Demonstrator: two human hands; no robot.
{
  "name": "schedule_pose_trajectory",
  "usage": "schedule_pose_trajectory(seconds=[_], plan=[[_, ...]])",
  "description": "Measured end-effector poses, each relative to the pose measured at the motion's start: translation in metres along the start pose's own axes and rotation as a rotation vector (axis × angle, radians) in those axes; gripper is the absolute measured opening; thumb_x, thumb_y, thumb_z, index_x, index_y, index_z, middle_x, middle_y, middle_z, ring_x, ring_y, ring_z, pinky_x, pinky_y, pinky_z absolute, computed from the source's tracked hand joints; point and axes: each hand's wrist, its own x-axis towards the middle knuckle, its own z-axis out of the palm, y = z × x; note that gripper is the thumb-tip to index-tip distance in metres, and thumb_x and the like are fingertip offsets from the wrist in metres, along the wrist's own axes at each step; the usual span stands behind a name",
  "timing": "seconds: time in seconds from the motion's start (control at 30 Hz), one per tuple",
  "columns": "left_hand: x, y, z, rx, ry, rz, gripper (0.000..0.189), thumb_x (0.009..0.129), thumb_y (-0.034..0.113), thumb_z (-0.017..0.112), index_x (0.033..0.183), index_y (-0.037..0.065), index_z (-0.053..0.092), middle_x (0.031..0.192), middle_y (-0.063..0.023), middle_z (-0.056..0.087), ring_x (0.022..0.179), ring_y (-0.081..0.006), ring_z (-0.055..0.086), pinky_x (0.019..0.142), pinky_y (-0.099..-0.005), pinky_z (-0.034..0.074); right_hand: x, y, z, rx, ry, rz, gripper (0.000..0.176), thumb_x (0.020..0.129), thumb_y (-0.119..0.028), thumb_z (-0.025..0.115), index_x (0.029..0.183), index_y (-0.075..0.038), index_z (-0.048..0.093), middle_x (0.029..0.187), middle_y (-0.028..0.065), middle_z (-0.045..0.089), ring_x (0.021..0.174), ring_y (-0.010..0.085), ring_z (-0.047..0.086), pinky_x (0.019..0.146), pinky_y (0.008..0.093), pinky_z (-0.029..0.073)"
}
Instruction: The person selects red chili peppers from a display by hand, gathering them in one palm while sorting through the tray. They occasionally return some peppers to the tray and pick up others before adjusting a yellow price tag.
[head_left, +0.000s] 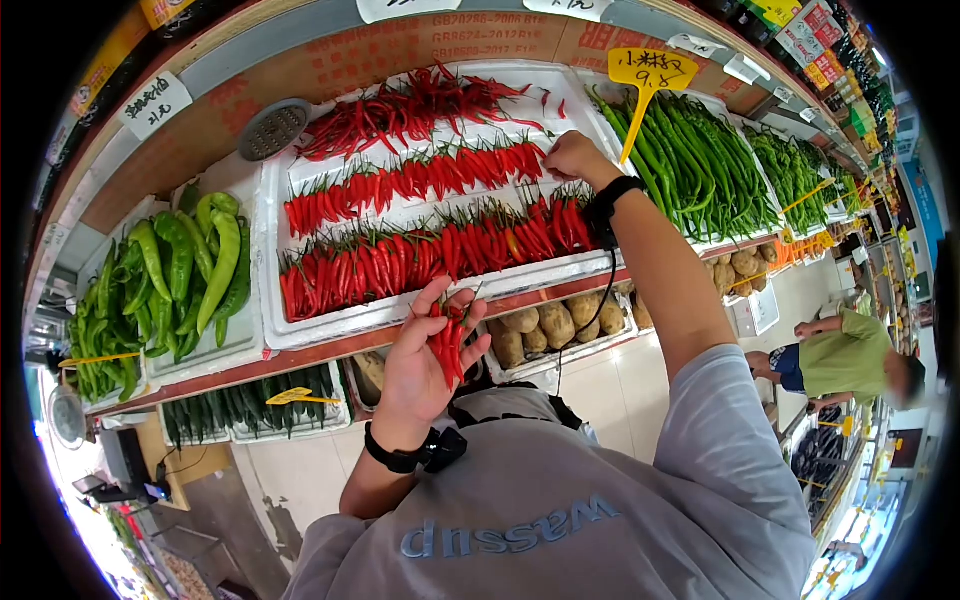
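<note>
Several small red chilies (450, 345) rest in my left hand (425, 350), its fingers curled round them, in front of the tray's near edge. My right hand (577, 157) is at the right end of the middle row of red chilies (415, 177), fingers pressed together; what they hold, if anything, is too small to make out. Nearer me in the white foam tray (335, 330) lies a longer row of red chilies (400, 262). Behind the middle row is a loose heap of thin red chilies (400, 110).
Green peppers (170, 265) fill a tray at the left, long green chilies (700, 165) one at the right. A yellow price sign (652, 70) stands between trays. Potatoes (555, 325) and cucumbers (250, 405) sit lower down. Another person (850, 355) stands far right.
</note>
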Motion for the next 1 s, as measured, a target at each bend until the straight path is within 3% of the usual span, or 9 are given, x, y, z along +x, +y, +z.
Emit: schedule_pose_trajectory(seconds=[0.13,0.23,0.57,0.67,0.9,1.0], plan=[[-0.001,0.002,-0.002,0.007,0.004,-0.006,0.044,0.091,0.007,0.037,0.134,0.015,0.045,0.124,-0.0086,0.053,0.117,-0.0251,0.052,0.089,-0.0418,0.051,0.002,-0.003,0.000,-0.155,-0.024,-0.072,0.024,0.069,-0.024,0.058,0.058,-0.005,0.068,0.065,0.0184,0.064,0.068,0.0320,0.066,0.069,0.0367,0.052],[0.000,0.000,-0.001,0.012,0.008,-0.019,0.044,0.091,0.008,0.037,0.134,0.015,0.045,0.124,-0.0085,0.053,0.116,-0.0249,0.052,0.089,-0.0415,0.051,0.008,0.005,0.003,-0.096,-0.029,-0.060,0.027,0.070,-0.027,0.055,0.062,-0.005,0.068,0.072,0.0203,0.065,0.075,0.0338,0.065,0.074,0.0382,0.051],[0.009,-0.014,0.006,-0.003,-0.032,-0.074,0.042,0.091,0.007,0.037,0.132,0.015,0.045,0.123,-0.0078,0.053,0.119,-0.0254,0.051,0.090,-0.0422,0.050,-0.009,0.003,0.001,-0.002,0.123,-0.219,0.015,0.071,-0.014,0.057,0.074,-0.008,0.071,0.082,0.0168,0.067,0.080,0.0304,0.066,0.076,0.0361,0.051],[0.009,-0.016,0.009,0.010,-0.029,-0.082,0.041,0.092,0.008,0.038,0.131,0.015,0.047,0.123,-0.0075,0.053,0.118,-0.0248,0.051,0.089,-0.0416,0.050,-0.014,-0.005,-0.002,-0.079,0.058,-0.211,0.017,0.073,-0.009,0.058,0.082,-0.012,0.072,0.097,0.0125,0.067,0.091,0.0283,0.064,0.082,0.0342,0.050],[0.006,-0.020,0.007,0.017,-0.018,-0.059,0.042,0.091,0.008,0.037,0.132,0.015,0.046,0.123,-0.0072,0.053,0.117,-0.0241,0.052,0.089,-0.0410,0.050,-0.011,0.001,-0.005,-0.135,0.088,-0.185,0.015,0.073,-0.008,0.059,0.082,-0.012,0.071,0.099,0.0125,0.067,0.093,0.0281,0.064,0.083,0.0349,0.049],[0.005,-0.022,0.011,-0.005,-0.030,-0.038,0.045,0.092,0.009,0.035,0.136,0.016,0.042,0.127,-0.0082,0.051,0.121,-0.0261,0.049,0.091,-0.0413,0.049,-0.014,0.000,-0.007,-0.167,0.071,-0.305,0.015,0.076,-0.011,0.057,0.082,-0.011,0.070,0.097,0.0147,0.067,0.091,0.0312,0.064,0.082,0.0381,0.050]])
